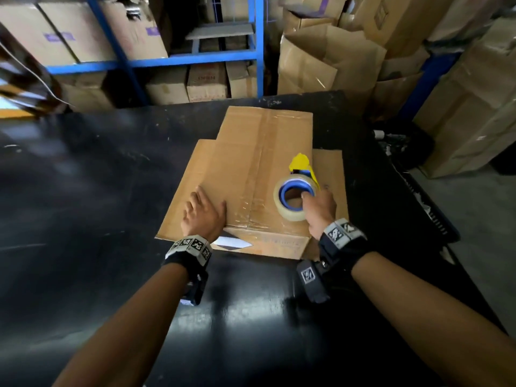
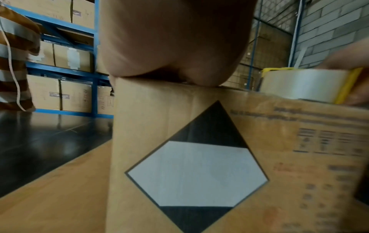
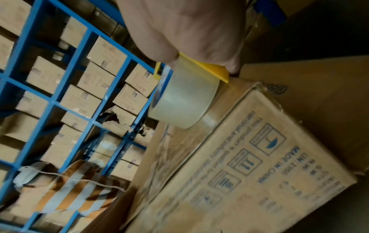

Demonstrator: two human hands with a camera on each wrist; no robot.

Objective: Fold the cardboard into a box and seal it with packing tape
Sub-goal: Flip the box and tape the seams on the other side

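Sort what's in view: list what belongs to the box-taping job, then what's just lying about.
Job:
- cardboard box, top seam partly taped
- tape dispenser, roll of clear tape on it
- left hand, flat on the box top
- right hand, gripping the dispenser

Lying about:
- flat cardboard sheet under the box
- blue shelving with stored cartons
- stacked boxes behind the table

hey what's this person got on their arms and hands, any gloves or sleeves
No gloves or sleeves: both hands and forearms are bare. Each wrist carries a black band with a blocky grey ring of black-and-white square marker tags, left wrist band, right wrist band. A dark camera unit hangs under each band.
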